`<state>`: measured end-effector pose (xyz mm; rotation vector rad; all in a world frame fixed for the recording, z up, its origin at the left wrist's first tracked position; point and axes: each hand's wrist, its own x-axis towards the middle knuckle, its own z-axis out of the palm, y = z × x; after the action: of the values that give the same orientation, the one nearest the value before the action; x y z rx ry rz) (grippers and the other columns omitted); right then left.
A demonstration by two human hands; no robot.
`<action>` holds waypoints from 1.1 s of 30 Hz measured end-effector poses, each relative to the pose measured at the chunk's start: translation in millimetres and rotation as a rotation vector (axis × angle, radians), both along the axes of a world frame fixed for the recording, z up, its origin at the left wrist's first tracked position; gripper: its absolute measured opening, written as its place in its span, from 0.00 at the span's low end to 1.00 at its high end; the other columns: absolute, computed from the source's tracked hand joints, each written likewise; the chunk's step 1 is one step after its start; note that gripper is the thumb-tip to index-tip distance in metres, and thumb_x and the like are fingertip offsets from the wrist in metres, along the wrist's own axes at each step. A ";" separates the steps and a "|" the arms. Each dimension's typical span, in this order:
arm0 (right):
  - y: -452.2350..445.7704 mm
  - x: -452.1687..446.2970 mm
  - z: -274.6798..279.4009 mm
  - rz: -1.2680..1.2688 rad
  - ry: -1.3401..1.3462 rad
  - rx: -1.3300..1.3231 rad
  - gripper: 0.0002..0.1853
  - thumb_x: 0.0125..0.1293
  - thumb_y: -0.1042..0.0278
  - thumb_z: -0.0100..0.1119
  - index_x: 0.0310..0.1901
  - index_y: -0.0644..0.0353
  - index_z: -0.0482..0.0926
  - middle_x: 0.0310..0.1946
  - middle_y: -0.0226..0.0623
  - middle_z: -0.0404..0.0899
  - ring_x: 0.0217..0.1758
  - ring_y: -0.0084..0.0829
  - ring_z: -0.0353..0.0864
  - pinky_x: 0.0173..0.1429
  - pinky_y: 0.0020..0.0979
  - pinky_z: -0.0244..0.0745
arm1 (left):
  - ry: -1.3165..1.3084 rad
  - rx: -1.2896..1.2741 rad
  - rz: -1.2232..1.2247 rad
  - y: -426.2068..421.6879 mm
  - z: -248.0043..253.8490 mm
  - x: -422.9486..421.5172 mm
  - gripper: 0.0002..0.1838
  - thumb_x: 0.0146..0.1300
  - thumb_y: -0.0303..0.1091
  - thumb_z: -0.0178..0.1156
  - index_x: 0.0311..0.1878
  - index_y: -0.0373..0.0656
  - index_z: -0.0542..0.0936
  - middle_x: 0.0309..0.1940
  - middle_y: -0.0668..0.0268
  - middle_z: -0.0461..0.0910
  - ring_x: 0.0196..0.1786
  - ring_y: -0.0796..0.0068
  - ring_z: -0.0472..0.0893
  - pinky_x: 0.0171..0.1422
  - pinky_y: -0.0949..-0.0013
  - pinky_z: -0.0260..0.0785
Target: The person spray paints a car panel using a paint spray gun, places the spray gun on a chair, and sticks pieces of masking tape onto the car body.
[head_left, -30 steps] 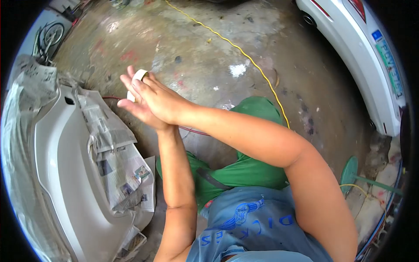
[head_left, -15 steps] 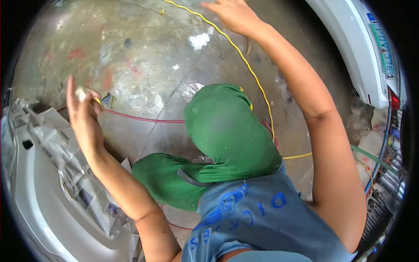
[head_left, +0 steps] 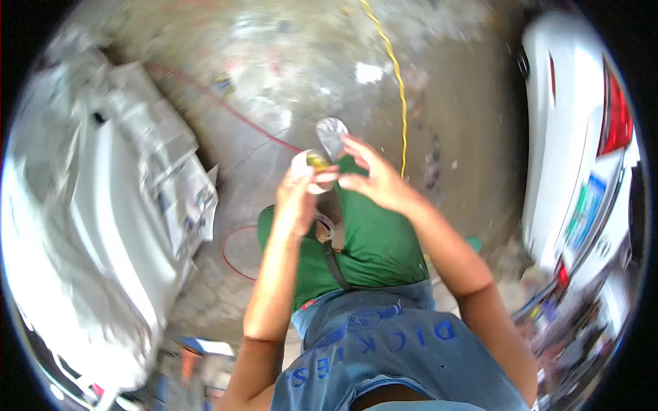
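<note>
My left hand [head_left: 298, 198] has its fingers round a pale roll of tape [head_left: 301, 164], with a yellowish patch showing at its middle. Just to the right, my right hand [head_left: 377, 181] reaches toward the roll with thumb and fingers spread; whether a fingertip touches the roll is too blurred to tell. Both hands are above my green-trousered knees. A shoe tip [head_left: 330, 133] shows just beyond them.
At the left lies a silver-grey car body part [head_left: 103, 198] with newspaper and plastic [head_left: 171, 171] about it. A red hose [head_left: 240, 115] and a yellow cord [head_left: 397, 82] cross the floor. A white car [head_left: 548, 137] is on the right; blurred clutter fills the lower corners.
Half a second ago my hands were wide apart; now they are close together above my knees, the roll still in my left hand. The view has shifted, too.
</note>
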<state>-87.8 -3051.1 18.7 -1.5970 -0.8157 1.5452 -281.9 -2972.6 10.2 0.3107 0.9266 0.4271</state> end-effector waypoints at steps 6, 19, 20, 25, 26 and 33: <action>70.4 -9.8 123.6 -0.254 0.495 -0.097 0.43 0.70 0.56 0.67 0.77 0.64 0.54 0.75 0.47 0.61 0.78 0.40 0.62 0.81 0.44 0.56 | -0.408 -0.066 0.529 24.0 155.6 56.9 0.35 0.56 0.28 0.56 0.71 0.37 0.67 0.68 0.55 0.74 0.72 0.63 0.70 0.76 0.58 0.58; 116.1 -143.5 264.4 0.811 0.469 -0.481 0.65 0.51 0.60 0.80 0.81 0.57 0.40 0.78 0.48 0.56 0.81 0.44 0.57 0.82 0.45 0.54 | -0.910 0.213 0.917 5.7 231.0 -66.4 0.19 0.74 0.33 0.60 0.64 0.40 0.75 0.70 0.49 0.70 0.66 0.50 0.78 0.71 0.54 0.73; 102.3 -155.3 269.4 0.987 0.444 -0.521 0.65 0.50 0.66 0.80 0.82 0.56 0.39 0.78 0.46 0.57 0.80 0.43 0.58 0.81 0.44 0.56 | -0.869 0.254 0.999 -2.3 258.4 -84.5 0.19 0.73 0.34 0.61 0.64 0.40 0.75 0.70 0.51 0.71 0.66 0.53 0.79 0.70 0.55 0.74; 44.1 -204.8 297.5 1.370 0.468 -0.761 0.72 0.48 0.55 0.84 0.81 0.60 0.33 0.77 0.46 0.60 0.80 0.40 0.60 0.82 0.44 0.53 | -0.664 0.571 1.151 -58.1 302.9 -128.4 0.19 0.70 0.33 0.65 0.61 0.40 0.77 0.57 0.57 0.81 0.58 0.65 0.82 0.62 0.60 0.79; 50.0 -215.8 302.8 1.597 0.335 -0.669 0.71 0.48 0.55 0.84 0.81 0.61 0.35 0.76 0.48 0.61 0.80 0.40 0.60 0.82 0.44 0.52 | -0.513 0.552 1.152 -76.1 304.6 -133.1 0.16 0.68 0.31 0.67 0.56 0.39 0.79 0.48 0.62 0.83 0.52 0.71 0.83 0.57 0.63 0.79; 91.5 -211.5 255.5 2.153 -0.525 0.324 0.42 0.60 0.53 0.74 0.70 0.69 0.67 0.65 0.58 0.75 0.70 0.44 0.75 0.72 0.39 0.69 | 0.329 0.295 0.899 -230.3 248.0 -160.4 0.07 0.64 0.33 0.70 0.38 0.42 0.82 0.33 0.70 0.82 0.36 0.80 0.79 0.40 0.72 0.73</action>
<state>-299.4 -2959.5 274.1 -0.3053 -3.4319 1.7073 -442.3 -3202.8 258.2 0.2192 1.3066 1.3778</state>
